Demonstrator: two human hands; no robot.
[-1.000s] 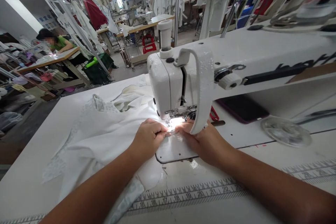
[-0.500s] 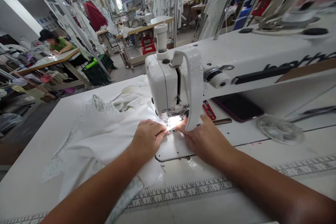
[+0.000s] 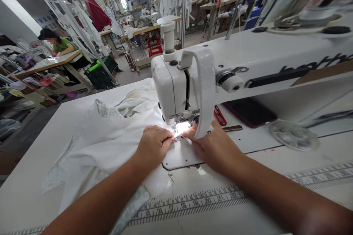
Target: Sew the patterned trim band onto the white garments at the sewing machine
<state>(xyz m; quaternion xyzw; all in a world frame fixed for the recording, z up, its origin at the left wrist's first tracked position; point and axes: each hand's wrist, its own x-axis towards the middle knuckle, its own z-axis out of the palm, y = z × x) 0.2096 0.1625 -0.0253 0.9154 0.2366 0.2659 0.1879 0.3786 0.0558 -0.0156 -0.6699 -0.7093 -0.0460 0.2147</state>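
Note:
White fabric point(image 3: 118, 136) with pale patterned edging lies to the left of the sewing machine point(image 3: 171, 88) and runs to its lit needle area. My left hand point(image 3: 154, 145) rests on this cloth with thumb and fingers pinched on its edge, just left of the presser foot point(image 3: 178, 127). From the other side my right hand point(image 3: 217, 147) reaches in, its fingertips pressed together at the cloth edge beside the foot. A curved white lever point(image 3: 205, 91) covers part of the right fingers. Glare hides the stitching point.
Right of the needle lie red thread snips point(image 3: 220, 115), a dark phone point(image 3: 249, 112), a clear plastic disc point(image 3: 293, 136) and dark scissors point(image 3: 331, 117). A printed ruler point(image 3: 193, 203) crosses the table front. A person in green point(image 3: 64, 46) sits at another table.
The view has shifted slightly. Both hands keep almost the same place at the needle, and the cloth looks nearly unchanged.

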